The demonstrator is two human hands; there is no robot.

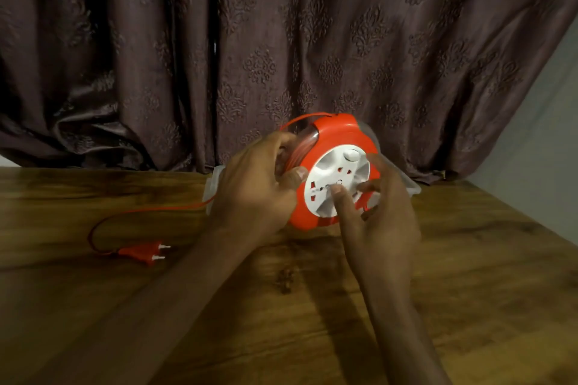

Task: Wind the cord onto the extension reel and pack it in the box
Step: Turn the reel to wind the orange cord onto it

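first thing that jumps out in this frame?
The bright orange extension reel with its white socket face, held up above the wooden table in mid-frame. The left hand grips its left edge, while the right hand has fingers on the white face. Next, the loose orange cord trailing left across the table to the two-pin plug, against a dark patterned curtain.

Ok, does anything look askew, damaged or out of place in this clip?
Nothing looks damaged or spilled. The only loose item is the cord, still trailing across the table to the plug while both hands work the reel.
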